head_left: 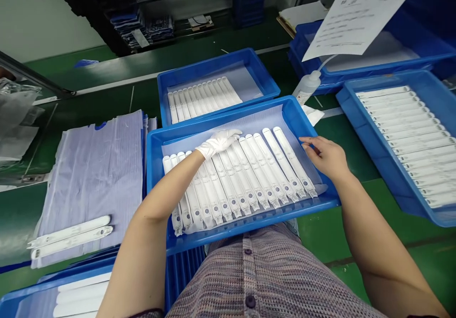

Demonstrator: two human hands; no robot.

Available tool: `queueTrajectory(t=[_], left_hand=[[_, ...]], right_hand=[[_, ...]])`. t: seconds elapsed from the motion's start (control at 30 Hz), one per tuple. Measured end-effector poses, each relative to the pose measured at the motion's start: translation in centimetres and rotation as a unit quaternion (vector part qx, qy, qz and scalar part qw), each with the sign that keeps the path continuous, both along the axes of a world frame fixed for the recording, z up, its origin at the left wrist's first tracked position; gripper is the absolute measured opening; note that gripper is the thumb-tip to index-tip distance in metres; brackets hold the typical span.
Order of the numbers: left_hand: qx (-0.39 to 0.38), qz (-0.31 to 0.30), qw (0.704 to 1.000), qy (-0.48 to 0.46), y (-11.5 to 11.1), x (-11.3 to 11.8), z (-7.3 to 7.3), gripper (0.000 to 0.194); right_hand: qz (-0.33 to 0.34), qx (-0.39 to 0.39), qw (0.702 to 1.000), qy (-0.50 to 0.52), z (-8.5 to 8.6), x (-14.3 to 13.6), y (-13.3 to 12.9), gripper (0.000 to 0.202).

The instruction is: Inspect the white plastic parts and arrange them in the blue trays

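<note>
A blue tray (249, 220) in front of my body holds a row of long white strips (228, 180) with rounded tops, lying side by side on a pale liner sheet. My left hand (219, 143), in a white glove, reaches over the upper ends of the middle strips. Its fingers are stretched out, palm down, and seem to touch the strip tops; the undersides are hidden. Bare, my right hand (326, 156) is at the tray's right rim, index finger extended toward the inside and thumb below it. Nothing shows between those fingers. Two strips at the right lie slightly apart from the others.
Behind stands another blue tray (219, 65) with strips. A further tray (402, 185) is at the right, near a white bottle (307, 87) and a hanging printed sheet (359, 18). Two loose strips (71, 232) lie on stacked lilac sheets (96, 166) at left.
</note>
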State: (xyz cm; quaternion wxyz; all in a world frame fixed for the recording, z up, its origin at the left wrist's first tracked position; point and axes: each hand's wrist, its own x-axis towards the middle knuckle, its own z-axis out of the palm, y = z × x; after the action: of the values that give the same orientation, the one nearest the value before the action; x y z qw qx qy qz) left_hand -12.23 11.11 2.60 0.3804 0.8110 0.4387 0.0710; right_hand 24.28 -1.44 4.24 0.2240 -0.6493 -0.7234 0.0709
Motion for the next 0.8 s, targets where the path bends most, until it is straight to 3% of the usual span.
queueTrajectory(t=[0.17, 0.33, 0.53, 0.7, 0.8], left_hand=[[0.066, 0.006, 0.997, 0.027, -0.6, 2.6, 0.1, 0.047], [0.105, -0.035, 0.994, 0.019, -1.1, 5.6, -0.3, 0.049], [0.148, -0.007, 0.988, 0.035, -2.4, 7.8, -0.8, 0.051], [0.264, -0.103, 0.955, 0.088, -3.7, 10.4, -2.3, 0.066], [0.316, -0.137, 0.934, 0.097, -4.0, 11.3, -3.7, 0.068]], right_hand=[[0.011, 0.015, 1.000, -0.013, -0.3, 0.3, 0.1, 0.038], [0.010, 0.009, 1.000, -0.006, -0.3, 0.4, 0.0, 0.038], [0.007, 0.005, 1.000, 0.012, -0.2, 0.1, 0.0, 0.039], [-0.002, -0.021, 0.989, 0.149, 0.5, 0.4, 0.9, 0.037], [0.042, -0.033, 0.977, 0.204, 2.1, -0.9, 4.4, 0.036]])
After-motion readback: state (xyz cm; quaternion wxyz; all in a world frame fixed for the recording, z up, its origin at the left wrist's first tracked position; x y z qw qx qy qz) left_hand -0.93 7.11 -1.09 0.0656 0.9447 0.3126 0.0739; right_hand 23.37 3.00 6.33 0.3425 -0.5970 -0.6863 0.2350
